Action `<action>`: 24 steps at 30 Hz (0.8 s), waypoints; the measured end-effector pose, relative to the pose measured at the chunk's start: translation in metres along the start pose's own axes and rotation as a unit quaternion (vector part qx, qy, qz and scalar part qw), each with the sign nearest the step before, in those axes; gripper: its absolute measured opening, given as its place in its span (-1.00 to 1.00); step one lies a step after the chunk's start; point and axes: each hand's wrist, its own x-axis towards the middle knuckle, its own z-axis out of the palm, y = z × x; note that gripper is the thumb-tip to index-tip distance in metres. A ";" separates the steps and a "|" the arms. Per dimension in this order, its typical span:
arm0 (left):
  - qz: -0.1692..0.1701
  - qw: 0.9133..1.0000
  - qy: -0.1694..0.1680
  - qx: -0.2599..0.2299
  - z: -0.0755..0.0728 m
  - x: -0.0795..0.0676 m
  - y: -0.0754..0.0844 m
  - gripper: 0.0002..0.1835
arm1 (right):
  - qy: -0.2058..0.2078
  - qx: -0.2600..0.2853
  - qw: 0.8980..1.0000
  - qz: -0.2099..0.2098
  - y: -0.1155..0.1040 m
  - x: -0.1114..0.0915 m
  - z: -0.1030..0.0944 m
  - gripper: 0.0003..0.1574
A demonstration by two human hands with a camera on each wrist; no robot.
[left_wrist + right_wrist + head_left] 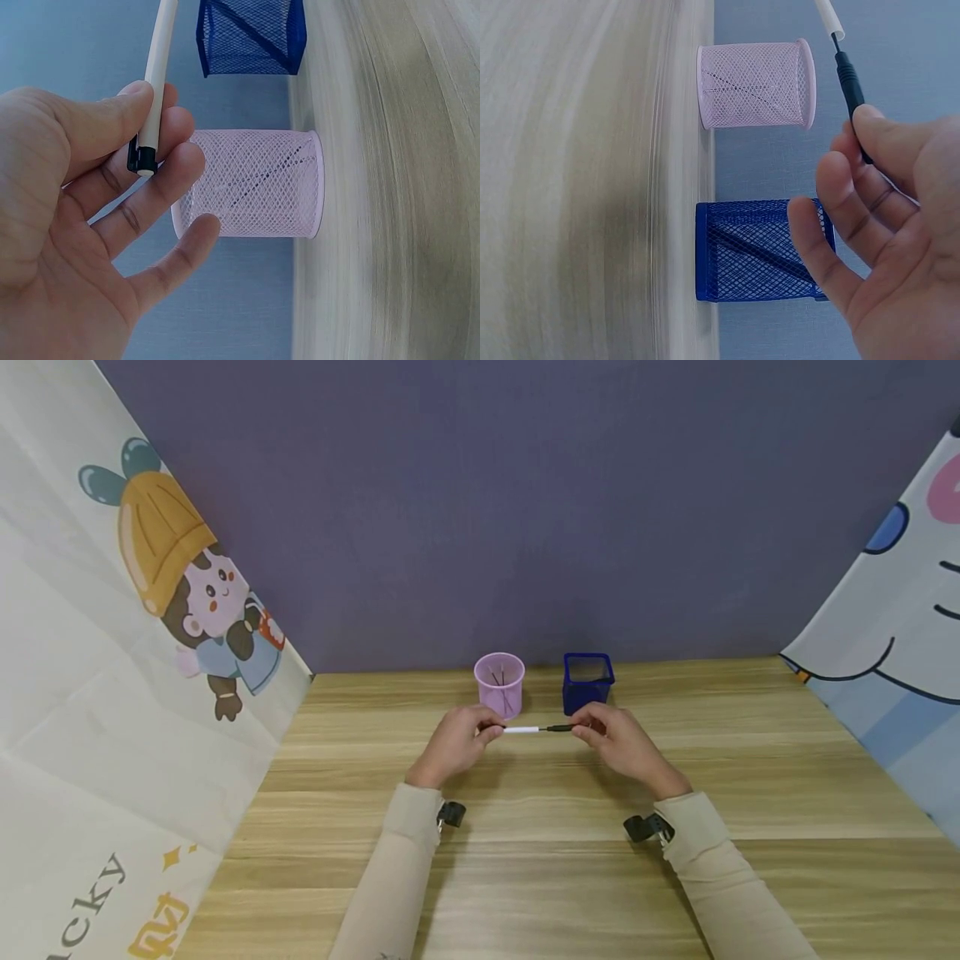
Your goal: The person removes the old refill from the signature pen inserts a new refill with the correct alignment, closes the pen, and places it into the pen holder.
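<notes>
My left hand pinches a white pen barrel between thumb and fingers, near the end with the black clip. Opposite it, my right hand pinches the pen's black ribbed grip section. A thin dark refill bridges the gap between the two parts, one end at the barrel's open mouth. The pen parts lie nearly in line, held level in front of two mesh pen holders. Behind the left hand stands the pink round holder; behind the right, the blue square one.
Thin dark sticks lean inside the pink holder, and a dark pen-like item slants inside the blue one. Both holders stand on the wood-grain table near the grey-blue back wall. Printed cloths flank the table.
</notes>
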 end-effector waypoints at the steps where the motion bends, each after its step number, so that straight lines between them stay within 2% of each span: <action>1: 0.000 1.000 0.000 0.000 0.000 0.000 0.000 -0.87 | 0.000 0.001 1.000 0.001 0.000 0.000 0.000 -0.89; 10: 0.004 1.000 -0.002 0.002 -0.002 0.000 0.001 -0.87 | -0.001 0.000 1.000 0.010 0.002 -0.001 -0.001 -0.88; 24: -0.011 1.000 0.001 -0.004 -0.005 0.000 0.000 -0.89 | -0.007 0.004 1.000 0.022 0.002 -0.002 -0.006 -0.87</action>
